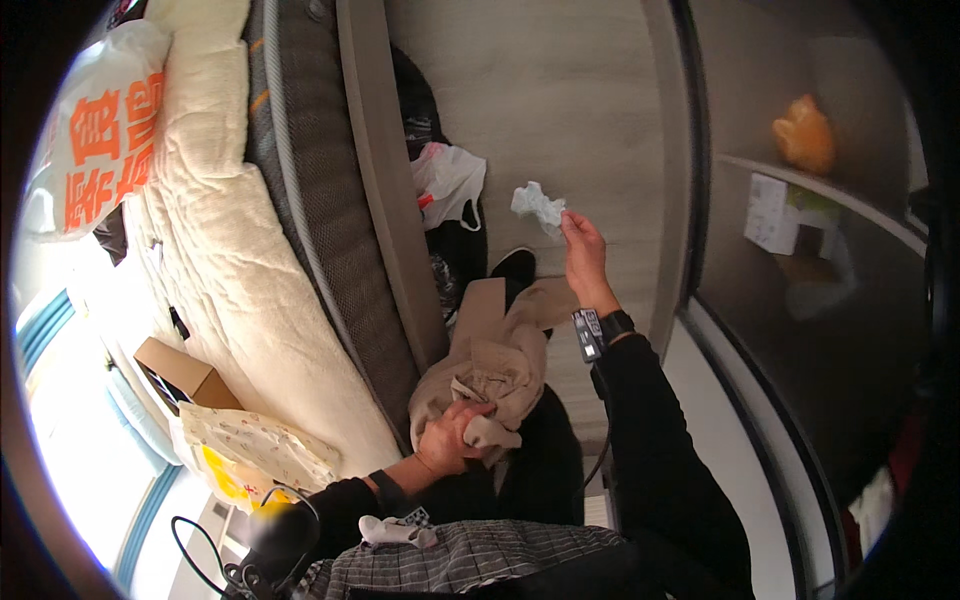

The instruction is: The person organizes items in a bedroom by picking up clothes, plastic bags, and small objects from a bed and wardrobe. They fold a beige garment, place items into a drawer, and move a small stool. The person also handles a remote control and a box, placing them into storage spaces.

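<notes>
Between the fingertips of my right hand (pixel 585 251) is a crumpled, pale tissue (pixel 536 204), held out over the floor. My left hand (pixel 454 435) grips a bunched beige garment (pixel 506 367) in front of my body. The cloth drapes down toward a black shoe (pixel 516 268), and a wrinkled length of it hangs under my right wrist. A small white cloth piece (pixel 396 532) rests on my checked clothing (pixel 480 555). Both forearms wear black sleeves and wrist straps.
To the left, a cream blanket (pixel 217 247) covers a grey mattress (pixel 330 165) in a bed frame (pixel 390 180). On it are a printed plastic bag (pixel 112 135) and a cardboard box (pixel 191 375). A white plastic bag (pixel 450 184) lies beside the frame; a dark glass-fronted cabinet (pixel 787 300) stands right.
</notes>
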A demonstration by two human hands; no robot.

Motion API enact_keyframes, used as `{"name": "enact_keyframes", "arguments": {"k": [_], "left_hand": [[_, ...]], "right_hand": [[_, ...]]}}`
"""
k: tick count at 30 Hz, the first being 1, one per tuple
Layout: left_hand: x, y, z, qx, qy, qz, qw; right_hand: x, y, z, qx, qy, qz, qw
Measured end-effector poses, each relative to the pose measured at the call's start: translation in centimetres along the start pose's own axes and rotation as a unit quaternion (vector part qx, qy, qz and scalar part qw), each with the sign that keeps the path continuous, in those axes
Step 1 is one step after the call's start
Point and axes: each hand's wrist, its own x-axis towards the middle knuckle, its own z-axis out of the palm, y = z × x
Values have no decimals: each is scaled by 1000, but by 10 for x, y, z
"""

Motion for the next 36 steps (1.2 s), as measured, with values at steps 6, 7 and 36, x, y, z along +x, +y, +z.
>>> {"name": "enact_keyframes", "arguments": {"k": [6, 7, 36], "left_hand": [[15, 19, 3, -70, -50, -101, 991], [22, 25, 1, -96, -76, -132, 984], [-71, 305, -254, -235, 332, 265, 874]], "right_hand": [[-139, -166, 72, -10, -90, -68, 994], [-173, -186, 80, -22, -115, -63, 991], [-435, -513, 257, -428, -206, -345, 809]]}}
